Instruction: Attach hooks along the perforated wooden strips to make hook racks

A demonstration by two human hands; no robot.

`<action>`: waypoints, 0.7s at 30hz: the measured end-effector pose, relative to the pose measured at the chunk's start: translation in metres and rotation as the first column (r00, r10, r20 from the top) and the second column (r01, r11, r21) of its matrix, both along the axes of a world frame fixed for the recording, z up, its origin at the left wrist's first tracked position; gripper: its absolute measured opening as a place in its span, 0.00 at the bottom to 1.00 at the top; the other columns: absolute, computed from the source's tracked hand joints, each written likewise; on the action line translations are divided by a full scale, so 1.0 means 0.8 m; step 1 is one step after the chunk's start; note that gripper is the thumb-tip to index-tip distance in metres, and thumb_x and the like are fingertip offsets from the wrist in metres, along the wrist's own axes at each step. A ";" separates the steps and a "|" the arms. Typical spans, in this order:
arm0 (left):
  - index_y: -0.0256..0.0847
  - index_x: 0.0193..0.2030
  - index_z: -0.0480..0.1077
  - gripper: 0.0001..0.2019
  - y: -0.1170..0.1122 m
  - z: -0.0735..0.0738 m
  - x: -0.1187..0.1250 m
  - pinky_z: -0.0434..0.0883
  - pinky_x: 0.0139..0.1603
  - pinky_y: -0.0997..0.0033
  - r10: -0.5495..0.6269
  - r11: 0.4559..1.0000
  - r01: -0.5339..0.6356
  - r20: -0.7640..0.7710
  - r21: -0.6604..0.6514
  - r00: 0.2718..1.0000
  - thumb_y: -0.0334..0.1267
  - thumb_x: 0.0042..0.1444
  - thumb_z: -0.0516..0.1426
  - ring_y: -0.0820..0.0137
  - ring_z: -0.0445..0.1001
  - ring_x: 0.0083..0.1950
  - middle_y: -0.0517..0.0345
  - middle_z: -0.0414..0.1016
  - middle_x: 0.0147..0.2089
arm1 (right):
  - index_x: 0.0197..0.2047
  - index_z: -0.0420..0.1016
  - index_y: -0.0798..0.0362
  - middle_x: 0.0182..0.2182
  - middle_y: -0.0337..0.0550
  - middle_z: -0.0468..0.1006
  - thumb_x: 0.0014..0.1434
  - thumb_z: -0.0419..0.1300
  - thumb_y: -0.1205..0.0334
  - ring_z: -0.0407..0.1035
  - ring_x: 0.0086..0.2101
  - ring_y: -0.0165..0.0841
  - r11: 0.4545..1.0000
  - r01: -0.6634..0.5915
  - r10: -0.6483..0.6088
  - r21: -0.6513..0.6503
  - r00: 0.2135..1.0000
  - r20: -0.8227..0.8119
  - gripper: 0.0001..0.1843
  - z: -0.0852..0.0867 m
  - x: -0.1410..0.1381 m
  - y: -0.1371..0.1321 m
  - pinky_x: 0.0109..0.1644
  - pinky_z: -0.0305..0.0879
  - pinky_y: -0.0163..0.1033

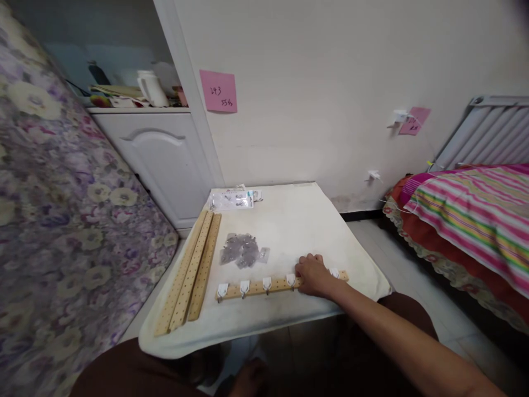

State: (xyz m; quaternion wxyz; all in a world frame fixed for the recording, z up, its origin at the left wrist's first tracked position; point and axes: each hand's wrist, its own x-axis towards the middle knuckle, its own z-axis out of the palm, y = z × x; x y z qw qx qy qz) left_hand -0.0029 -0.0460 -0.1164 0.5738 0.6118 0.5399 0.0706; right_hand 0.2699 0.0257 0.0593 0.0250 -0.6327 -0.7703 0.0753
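Across the front of the table lies a short perforated wooden strip [279, 285] with several white hooks on it, a metal loop hanging from each. My right hand [312, 274] is on the strip's right part, its fingers curled over the far edge. The hand covers the stretch between a white hook [291, 281] on its left and another white hook [334, 273] on its right. Whatever is under the palm is hidden. Below the table edge my left hand [250, 377] shows dimly in shadow, its fingers indistinct.
Several long perforated wooden strips [192, 270] lie along the table's left side. A pile of small clear-grey hook packets [243, 250] sits beside them. Clear packaging [232, 199] lies at the back left. A flowered curtain [74, 209] hangs left; a bed [475, 204] stands right.
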 end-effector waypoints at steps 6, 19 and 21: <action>0.40 0.24 0.69 0.05 0.001 -0.008 -0.004 0.64 0.40 0.68 -0.066 0.993 0.071 -0.059 0.096 0.996 0.34 0.41 0.52 0.65 0.70 0.36 0.60 0.72 0.28 | 0.30 0.73 0.54 0.34 0.48 0.73 0.41 0.60 0.64 0.61 0.39 0.40 1.000 0.005 -0.005 -0.027 1.000 0.002 0.09 -0.004 0.002 0.006 0.42 0.46 0.42; 0.43 0.26 0.70 0.07 0.003 -0.031 -0.005 0.64 0.42 0.67 -0.113 0.988 0.126 -0.145 0.086 0.983 0.36 0.41 0.51 0.62 0.70 0.39 0.61 0.73 0.30 | 0.30 0.75 0.52 0.31 0.44 0.76 0.37 0.65 0.55 0.64 0.37 0.39 0.996 0.012 -0.015 -0.087 1.000 -0.025 0.15 0.006 0.011 0.011 0.41 0.47 0.40; 0.43 0.25 0.70 0.07 0.002 -0.032 -0.006 0.64 0.42 0.67 -0.113 0.988 0.126 -0.145 0.087 0.983 0.36 0.41 0.52 0.62 0.69 0.39 0.61 0.73 0.31 | 0.31 0.75 0.52 0.31 0.44 0.76 0.38 0.65 0.56 0.64 0.37 0.38 0.995 0.018 -0.021 -0.095 0.999 -0.032 0.15 0.009 0.012 0.010 0.41 0.46 0.40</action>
